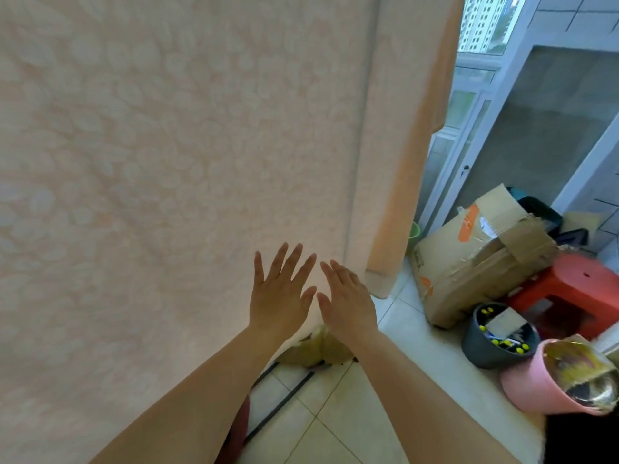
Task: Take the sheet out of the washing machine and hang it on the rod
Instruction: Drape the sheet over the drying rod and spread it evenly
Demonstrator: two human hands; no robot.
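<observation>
Head view: the peach sheet (pixel 174 155) hangs as a broad curtain from 9 through 12 o'clock, its right edge folded into a thicker hem running down toward 4 o'clock; whatever it hangs from lies above the frame. The left hand (pixel 279 296) and right hand (pixel 348 299) sit side by side just below centre, fingers spread, palms flat toward the cloth, gripping nothing. At 3 o'clock a battered cardboard box (pixel 479 259) leans with its flaps torn open, contents unclear; beside it stands a red stool (pixel 576 289). At 4 o'clock a dark grey bucket (pixel 495 349) holds papers and small yellow pieces; touching it, a pink bucket (pixel 549 390) holds crumpled shiny wrapping.
</observation>
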